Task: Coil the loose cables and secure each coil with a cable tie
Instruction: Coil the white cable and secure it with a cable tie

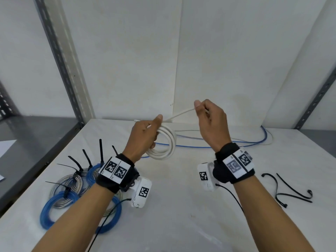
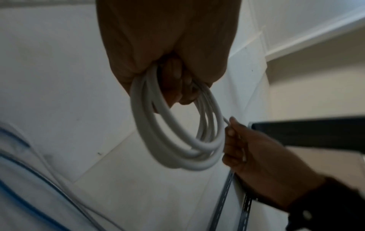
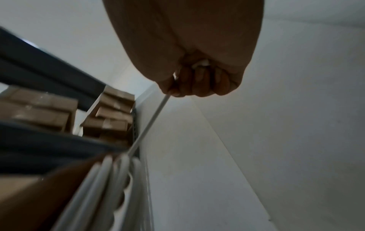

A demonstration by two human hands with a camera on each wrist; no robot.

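Observation:
My left hand [image 1: 145, 132] grips a coil of white cable [image 1: 166, 144] above the white table [image 1: 181, 206], fingers curled through its loops [image 2: 177, 137]. A straight run of the same white cable [image 1: 181, 114] goes up and right from the coil to my right hand [image 1: 209, 117], which pinches its end in a closed fist [image 3: 197, 81]. Loose black cable ties [image 1: 291, 190] lie on the table at the right. A loose blue cable [image 1: 236, 142] and a thin pale cable [image 1: 254, 140] trail along the back of the table.
Tied coils of blue cable [image 1: 54, 210] and grey cable [image 1: 72, 180], with black tie tails sticking up, lie at the front left. A metal shelf upright [image 1: 61, 59] stands at the left, another upright [image 1: 316, 99] at the right. Cardboard boxes [image 3: 110, 118] sit on a neighbouring shelf.

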